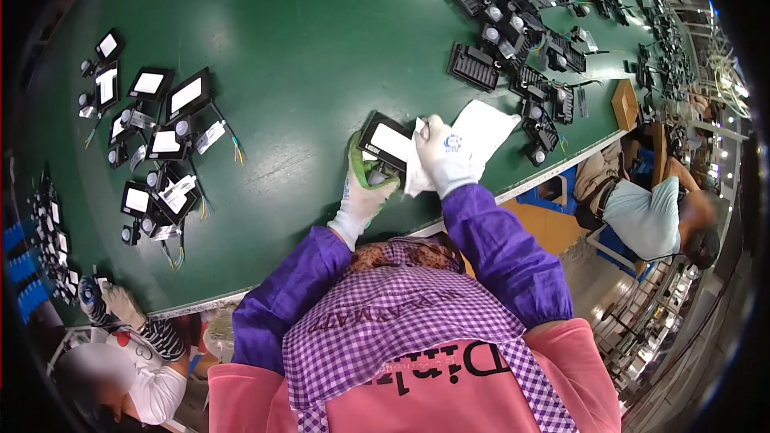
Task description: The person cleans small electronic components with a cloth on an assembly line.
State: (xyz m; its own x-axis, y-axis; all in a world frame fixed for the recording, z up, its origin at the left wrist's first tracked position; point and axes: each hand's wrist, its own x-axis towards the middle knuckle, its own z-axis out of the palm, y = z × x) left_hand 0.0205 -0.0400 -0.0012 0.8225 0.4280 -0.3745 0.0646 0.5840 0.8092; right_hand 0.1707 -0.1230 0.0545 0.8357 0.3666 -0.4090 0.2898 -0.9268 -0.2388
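A black floodlight (387, 141) with a white front panel is tilted up above the green table (297, 40). My left hand (365, 192), in a white and green work glove, grips its lower left side, with the fingers partly hidden behind it. My right hand (443, 154), in a white glove with a blue print, is closed on a white cloth (488, 135). The cloth meets the right edge of the floodlight's panel and spreads out to the right of the hand. A sensor part under the floodlight is mostly covered by my left fingers.
Several floodlights (186, 96) with tags and wires lie face up at the left. A heap of floodlights (475, 66), mostly backs up, covers the right. A cardboard box (625, 104) sits by the table edge. One person (642, 216) is at right, another (152, 385) at lower left.
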